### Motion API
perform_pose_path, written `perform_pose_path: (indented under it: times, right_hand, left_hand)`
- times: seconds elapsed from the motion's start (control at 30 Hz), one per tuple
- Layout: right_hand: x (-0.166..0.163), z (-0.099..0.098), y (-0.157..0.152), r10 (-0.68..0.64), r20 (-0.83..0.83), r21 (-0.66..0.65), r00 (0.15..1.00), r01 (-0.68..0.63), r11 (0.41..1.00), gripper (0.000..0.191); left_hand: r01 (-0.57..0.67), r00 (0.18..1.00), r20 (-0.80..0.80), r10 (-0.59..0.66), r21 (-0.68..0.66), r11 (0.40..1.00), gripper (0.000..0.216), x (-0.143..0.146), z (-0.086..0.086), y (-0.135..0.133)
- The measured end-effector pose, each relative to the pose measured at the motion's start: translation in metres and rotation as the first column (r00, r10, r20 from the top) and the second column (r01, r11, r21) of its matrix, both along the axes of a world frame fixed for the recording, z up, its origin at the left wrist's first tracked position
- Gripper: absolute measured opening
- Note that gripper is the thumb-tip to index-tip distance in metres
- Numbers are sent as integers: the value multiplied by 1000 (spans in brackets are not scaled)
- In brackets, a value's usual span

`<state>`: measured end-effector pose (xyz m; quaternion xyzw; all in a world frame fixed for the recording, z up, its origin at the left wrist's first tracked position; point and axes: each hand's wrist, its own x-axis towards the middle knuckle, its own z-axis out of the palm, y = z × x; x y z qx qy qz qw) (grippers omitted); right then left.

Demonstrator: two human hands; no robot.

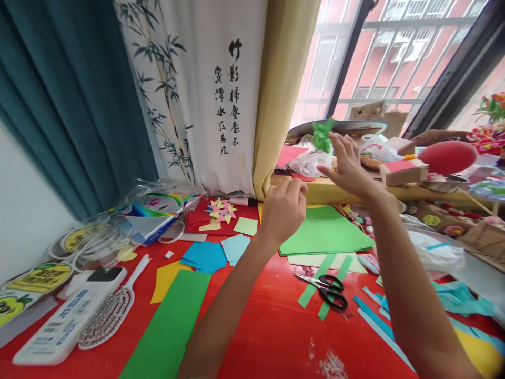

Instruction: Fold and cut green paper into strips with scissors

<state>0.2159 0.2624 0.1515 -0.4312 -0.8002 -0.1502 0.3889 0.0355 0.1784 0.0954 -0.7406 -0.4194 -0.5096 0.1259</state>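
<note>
My left hand (284, 208) is raised over the back of the red table, its back toward me. Its fingers are curled closed, and whatever they may hold is hidden. Higher and to the right, my right hand (347, 163) reaches toward the windowsill with fingers apart. Just beyond its fingertips is a blurred, crinkled green bunch (323, 136) above a white plastic bag; I cannot tell whether they touch. Stacked green paper (327, 231) lies below the right hand. Black-handled scissors (329, 290) rest across green paper strips (315, 281).
Blue paper pieces (205, 256), a long green sheet (168, 326) and folded paper stars (222, 210) lie leftward. A hairbrush (112, 310) and white box-like object (73, 321) sit at far left. A red balloon (447, 159) and small boxes crowd the windowsill.
</note>
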Motion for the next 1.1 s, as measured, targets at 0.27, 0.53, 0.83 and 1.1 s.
perform_pose_path:
  times: [0.27, 0.53, 0.83, 1.1]
  right_hand:
    - [45, -52, 4, -15, -19, -326, 1000, 8, 945, 38]
    - [49, -82, 10, -27, 376, -892, 926, 370, 258, 54]
    - [40, -103, 31, 158, 375, -907, 914, 326, 266, 57]
    - [24, -99, 22, 166, 407, -887, 898, 346, 304, 59]
  left_hand:
    - [-229, 694, -473, -543, -860, 456, 76, 8, -64, 28]
    - [-311, 676, -514, -528, -849, 428, 84, 10, -99, 46]
    - [-288, 660, -544, -518, -820, 494, 54, 10, -98, 51]
    - [-286, 652, -565, -506, -801, 526, 46, 10, -97, 53]
